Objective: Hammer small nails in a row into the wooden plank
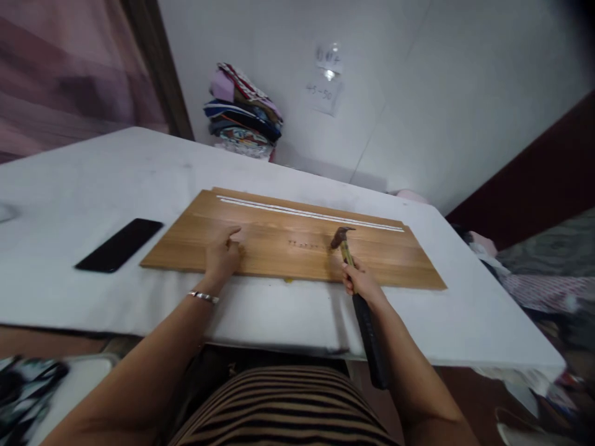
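My right hand point(360, 282) is wrapped round a claw hammer point(367, 334), high on the handle below the head. Its rusty metal head is over the right half of a wooden board point(269, 257), and the black grip hangs down past the table's front edge. My left hand point(223, 253) is at the left part of the board, index finger stretched out and apart from the thumb, the other fingers partly curled; I see nothing in it. Several small nails point(302, 244) are in a row on the board between my hands. Two thin white strips point(311, 215) run along the board's far side.
The board rests on a white-covered table point(269, 316). A black phone point(119, 245) lies left of it. Folded clothes point(244, 114) are stacked against the wall at the back. A chair point(79, 390) stands at lower left, and cloth items point(543, 291) are beyond the table's right edge.
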The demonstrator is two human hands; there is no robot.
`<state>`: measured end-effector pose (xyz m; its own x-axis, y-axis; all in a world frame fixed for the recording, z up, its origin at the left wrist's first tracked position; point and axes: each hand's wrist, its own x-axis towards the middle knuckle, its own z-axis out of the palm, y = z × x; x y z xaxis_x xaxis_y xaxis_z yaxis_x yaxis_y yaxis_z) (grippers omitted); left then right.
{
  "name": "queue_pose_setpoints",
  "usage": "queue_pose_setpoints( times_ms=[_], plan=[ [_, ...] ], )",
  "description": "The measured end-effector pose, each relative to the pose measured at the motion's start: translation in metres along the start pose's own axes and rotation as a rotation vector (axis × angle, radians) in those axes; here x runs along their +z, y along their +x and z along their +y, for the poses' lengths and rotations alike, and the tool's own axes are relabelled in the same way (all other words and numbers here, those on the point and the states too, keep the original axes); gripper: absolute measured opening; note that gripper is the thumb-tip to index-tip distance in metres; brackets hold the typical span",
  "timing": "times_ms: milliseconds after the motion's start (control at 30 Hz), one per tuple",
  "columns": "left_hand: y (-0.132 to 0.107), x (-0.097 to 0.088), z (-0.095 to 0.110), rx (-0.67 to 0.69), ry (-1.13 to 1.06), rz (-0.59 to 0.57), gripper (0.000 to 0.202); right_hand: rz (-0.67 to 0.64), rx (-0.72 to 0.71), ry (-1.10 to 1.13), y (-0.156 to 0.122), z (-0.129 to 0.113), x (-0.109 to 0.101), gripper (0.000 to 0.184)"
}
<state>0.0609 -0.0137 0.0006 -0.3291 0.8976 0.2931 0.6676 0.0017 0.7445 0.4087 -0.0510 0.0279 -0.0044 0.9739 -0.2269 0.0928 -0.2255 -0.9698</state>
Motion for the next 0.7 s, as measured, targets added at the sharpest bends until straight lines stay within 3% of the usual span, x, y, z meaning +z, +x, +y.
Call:
queue_pose_setpoints(
  times_ms=[67,167,267,367,500,700],
  plan=[
    [-0.001,-0.006,-0.007,-0.05,-0.018,0.082,0.051,-0.025,0.004,-0.004,0.0,0.001,-0.002,0.042],
    [-0.005,-0.017,-0.019,-0.11,0.044,0.081,0.047,-0.041,0.013,-0.005,-0.001,0.003,-0.004,0.045],
    [-0.008,-0.023,-0.024,-0.087,0.137,-0.011,0.042,-0.027,0.005,0.006,-0.003,0.006,-0.006,0.044],
    [-0.007,-0.024,-0.019,0.045,0.257,-0.096,0.036,-0.034,0.018,-0.014,-0.003,0.007,-0.007,0.044],
    [0.004,-0.024,-0.008,0.169,0.386,-0.225,0.035,-0.055,0.027,-0.031,-0.005,0.005,-0.006,0.044],
    [0.025,-0.029,-0.003,0.218,0.57,-0.411,0.035,-0.024,0.02,-0.005,-0.009,-0.001,-0.003,0.039]
  ],
)
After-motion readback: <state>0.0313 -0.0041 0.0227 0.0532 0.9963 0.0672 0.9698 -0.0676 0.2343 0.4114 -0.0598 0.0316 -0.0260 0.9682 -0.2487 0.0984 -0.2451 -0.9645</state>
